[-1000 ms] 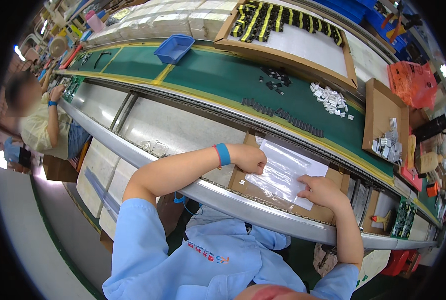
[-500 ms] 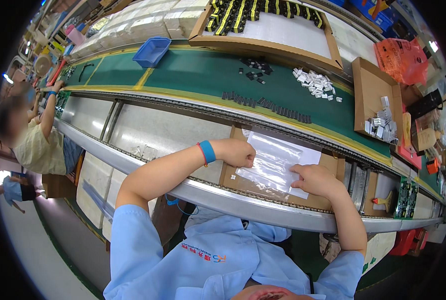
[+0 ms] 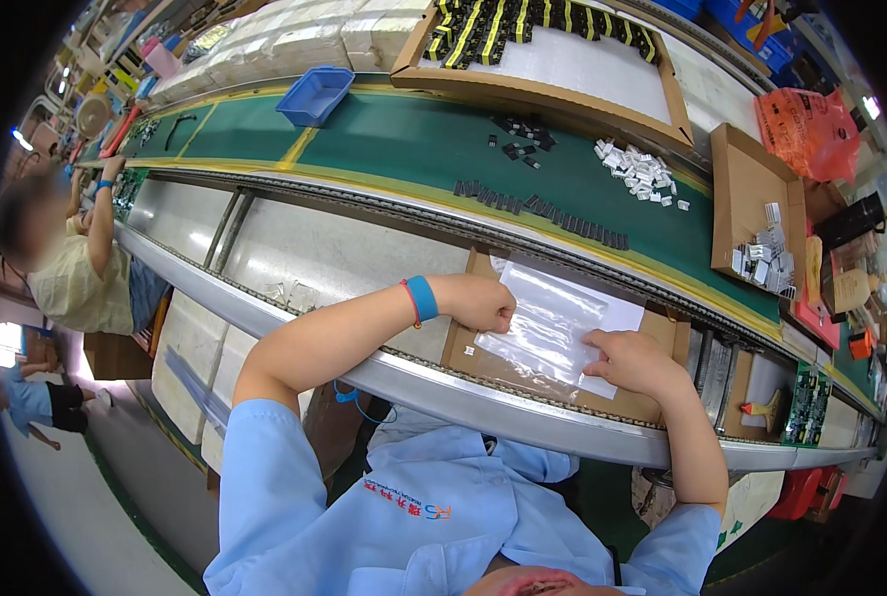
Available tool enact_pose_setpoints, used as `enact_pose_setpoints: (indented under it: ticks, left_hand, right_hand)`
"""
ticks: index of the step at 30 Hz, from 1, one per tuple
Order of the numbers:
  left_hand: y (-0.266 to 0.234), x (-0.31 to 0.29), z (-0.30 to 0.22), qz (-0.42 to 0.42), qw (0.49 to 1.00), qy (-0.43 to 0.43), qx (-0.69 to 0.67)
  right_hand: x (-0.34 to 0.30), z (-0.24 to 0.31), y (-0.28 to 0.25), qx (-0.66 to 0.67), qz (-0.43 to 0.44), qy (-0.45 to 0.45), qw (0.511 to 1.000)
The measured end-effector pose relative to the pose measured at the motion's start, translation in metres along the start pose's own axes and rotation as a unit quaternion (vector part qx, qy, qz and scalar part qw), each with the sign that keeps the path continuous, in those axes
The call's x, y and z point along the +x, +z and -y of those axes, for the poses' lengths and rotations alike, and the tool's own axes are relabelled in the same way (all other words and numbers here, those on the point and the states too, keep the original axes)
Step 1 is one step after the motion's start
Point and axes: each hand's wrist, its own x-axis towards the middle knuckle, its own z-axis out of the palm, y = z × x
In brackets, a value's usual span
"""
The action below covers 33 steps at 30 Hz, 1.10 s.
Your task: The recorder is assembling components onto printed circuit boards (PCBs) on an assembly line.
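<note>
A clear plastic bag [image 3: 548, 320] lies over a white sheet [image 3: 626, 316] in a shallow cardboard tray [image 3: 461, 343] in front of me. My left hand [image 3: 476, 302] is at the bag's left edge, its fingers curled and pinching the film. At the bag's right side rests my right hand [image 3: 638, 362], thumb and forefinger apart with their tips touching the plastic. Glare covers much of the film, so I cannot tell whether it is one layer or several.
A metal rail [image 3: 384, 385] runs between me and the tray. Beyond it, a green bench [image 3: 394, 149] bears a row of black pieces [image 3: 543, 212], white parts [image 3: 637, 171] and a blue bin [image 3: 314, 96]. Green circuit boards [image 3: 806, 405] sit right; a co-worker [image 3: 81, 258] is left.
Both hands stay at the same places on the bag, with the whole view shifted slightly. At the far left, a person in the background has changed position.
</note>
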Motion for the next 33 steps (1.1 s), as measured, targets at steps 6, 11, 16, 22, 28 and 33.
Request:
enact_pose_setpoints:
  ticks: [6, 11, 16, 22, 28, 33]
  left_hand:
    - [0.0, -0.002, 0.009, -0.004, 1.0, -0.005, 0.0]
    - [0.009, -0.001, 0.01, 0.009, 1.0, -0.005, 0.023]
    - [0.013, 0.024, 0.014, 0.0, 0.997, 0.078, 0.004]
    - [0.008, 0.013, 0.008, -0.005, 0.998, 0.06, -0.027]
    - [0.006, 0.01, 0.01, 0.002, 0.999, 0.041, -0.033]
    - [0.01, 0.01, 0.012, 0.0, 0.998, 0.048, -0.028]
  right_hand:
    - [0.008, 0.005, -0.007, 0.014, 0.007, -0.015, 1.0]
    - [0.01, -0.002, 0.006, 0.044, 0.007, -0.008, 0.999]
    - [-0.003, -0.008, 0.01, 0.047, -0.002, -0.009, 0.999]
    - [0.007, -0.006, 0.002, 0.044, 0.011, 0.019, 0.999]
    - [0.01, -0.006, 0.001, 0.055, 0.014, 0.018, 0.998]
    - [0.008, -0.002, 0.003, 0.061, 0.008, 0.018, 0.998]
